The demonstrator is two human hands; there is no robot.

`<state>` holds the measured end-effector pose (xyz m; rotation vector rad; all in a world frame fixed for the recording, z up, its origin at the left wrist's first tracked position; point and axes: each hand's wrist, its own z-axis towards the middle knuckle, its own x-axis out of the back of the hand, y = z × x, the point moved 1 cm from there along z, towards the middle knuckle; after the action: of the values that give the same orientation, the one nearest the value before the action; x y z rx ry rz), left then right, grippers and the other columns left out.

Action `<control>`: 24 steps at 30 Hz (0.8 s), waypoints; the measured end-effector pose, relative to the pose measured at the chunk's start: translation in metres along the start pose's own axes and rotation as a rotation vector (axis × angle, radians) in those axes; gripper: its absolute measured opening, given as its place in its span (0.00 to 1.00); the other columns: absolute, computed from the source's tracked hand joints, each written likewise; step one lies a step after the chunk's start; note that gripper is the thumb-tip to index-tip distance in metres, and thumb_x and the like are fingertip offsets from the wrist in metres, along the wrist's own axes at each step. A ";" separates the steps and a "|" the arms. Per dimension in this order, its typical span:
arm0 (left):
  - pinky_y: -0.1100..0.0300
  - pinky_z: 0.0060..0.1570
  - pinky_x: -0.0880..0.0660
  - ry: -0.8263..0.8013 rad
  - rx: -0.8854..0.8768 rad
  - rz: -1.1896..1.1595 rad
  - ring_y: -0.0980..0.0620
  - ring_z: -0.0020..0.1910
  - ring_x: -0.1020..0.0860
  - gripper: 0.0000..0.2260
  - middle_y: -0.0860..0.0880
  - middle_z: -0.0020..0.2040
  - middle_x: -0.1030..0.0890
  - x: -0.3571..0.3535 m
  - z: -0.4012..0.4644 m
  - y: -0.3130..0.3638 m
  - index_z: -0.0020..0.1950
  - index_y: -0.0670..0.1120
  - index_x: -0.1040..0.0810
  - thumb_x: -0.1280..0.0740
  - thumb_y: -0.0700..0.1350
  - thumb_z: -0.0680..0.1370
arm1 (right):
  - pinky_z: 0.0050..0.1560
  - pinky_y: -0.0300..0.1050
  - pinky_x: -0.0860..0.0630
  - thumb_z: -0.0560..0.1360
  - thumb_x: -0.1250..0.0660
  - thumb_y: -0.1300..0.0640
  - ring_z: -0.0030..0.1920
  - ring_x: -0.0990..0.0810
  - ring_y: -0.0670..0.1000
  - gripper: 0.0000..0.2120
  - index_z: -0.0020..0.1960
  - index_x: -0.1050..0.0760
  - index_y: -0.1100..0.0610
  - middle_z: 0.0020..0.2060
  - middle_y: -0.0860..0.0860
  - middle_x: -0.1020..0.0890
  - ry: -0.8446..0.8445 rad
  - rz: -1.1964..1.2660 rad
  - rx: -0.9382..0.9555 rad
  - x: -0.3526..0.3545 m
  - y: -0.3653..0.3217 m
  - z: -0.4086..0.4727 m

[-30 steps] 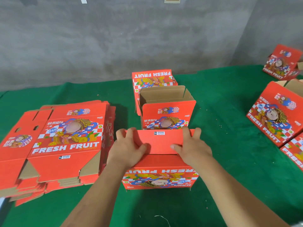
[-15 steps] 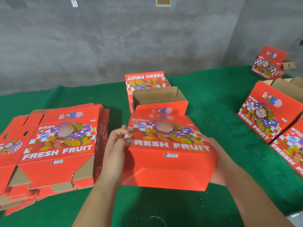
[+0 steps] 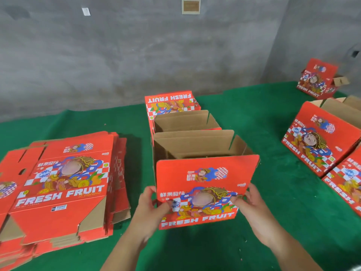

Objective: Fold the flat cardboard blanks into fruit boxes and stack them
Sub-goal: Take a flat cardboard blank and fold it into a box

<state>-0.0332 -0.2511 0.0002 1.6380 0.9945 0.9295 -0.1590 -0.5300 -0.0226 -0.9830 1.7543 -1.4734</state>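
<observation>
A red "FRESH FRUIT" box (image 3: 203, 184) stands upright and open-topped in front of me on the green table (image 3: 254, 212), its brown inside showing. My left hand (image 3: 150, 204) grips its lower left side, thumb on the printed front. On the right, my right hand (image 3: 250, 202) holds the other lower edge, fingers curled round it. Just behind it stands another folded open box (image 3: 183, 122), with one more red box (image 3: 172, 102) beyond that. A tall stack of flat blanks (image 3: 64, 184) lies to the left.
Folded boxes lie tipped on the right: one large (image 3: 320, 141), one at the edge (image 3: 347, 184), and a far one (image 3: 318, 79) by the grey wall (image 3: 136, 55). Green cloth lies bare between the middle row and the right-hand boxes.
The box was upside down with my hands pressing its bottom flaps; I lifted it, turned it over, and it now stands upright with the open top up.
</observation>
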 end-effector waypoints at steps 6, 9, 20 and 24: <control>0.49 0.48 0.18 0.121 -0.125 0.058 0.39 0.50 0.16 0.16 0.37 0.51 0.18 -0.061 0.017 0.016 0.39 0.38 0.28 0.20 0.32 0.69 | 0.56 0.45 0.23 0.80 0.30 0.60 0.59 0.17 0.47 0.36 0.78 0.41 0.36 0.60 0.46 0.17 0.237 -0.081 -0.028 0.011 -0.029 0.021; 0.67 0.56 0.28 0.117 -0.211 0.140 0.59 0.57 0.26 0.15 0.44 0.61 0.32 -0.116 0.016 0.033 0.47 0.42 0.25 0.21 0.32 0.70 | 0.66 0.49 0.26 0.76 0.27 0.51 0.68 0.23 0.42 0.43 0.77 0.51 0.30 0.69 0.40 0.22 -0.001 0.010 -0.052 -0.007 -0.037 0.020; 0.69 0.77 0.54 -0.371 -0.413 0.379 0.60 0.80 0.63 0.35 0.47 0.76 0.60 -0.234 0.087 0.056 0.78 0.63 0.47 0.35 0.49 0.74 | 0.48 0.39 0.18 0.78 0.30 0.67 0.54 0.13 0.51 0.29 0.75 0.36 0.56 0.56 0.51 0.13 0.206 0.008 0.182 0.027 -0.047 0.122; 0.78 0.68 0.50 -0.457 -0.361 0.431 0.82 0.68 0.68 0.38 0.55 0.75 0.60 -0.232 0.128 0.055 0.72 0.76 0.53 0.35 0.46 0.76 | 0.58 0.38 0.21 0.81 0.30 0.57 0.65 0.20 0.43 0.38 0.82 0.46 0.42 0.67 0.37 0.21 0.030 -0.100 0.196 0.038 -0.034 0.171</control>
<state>0.0067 -0.5185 -0.0048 1.6695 0.1505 0.8898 -0.0297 -0.6523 -0.0182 -0.9623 1.5649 -1.6956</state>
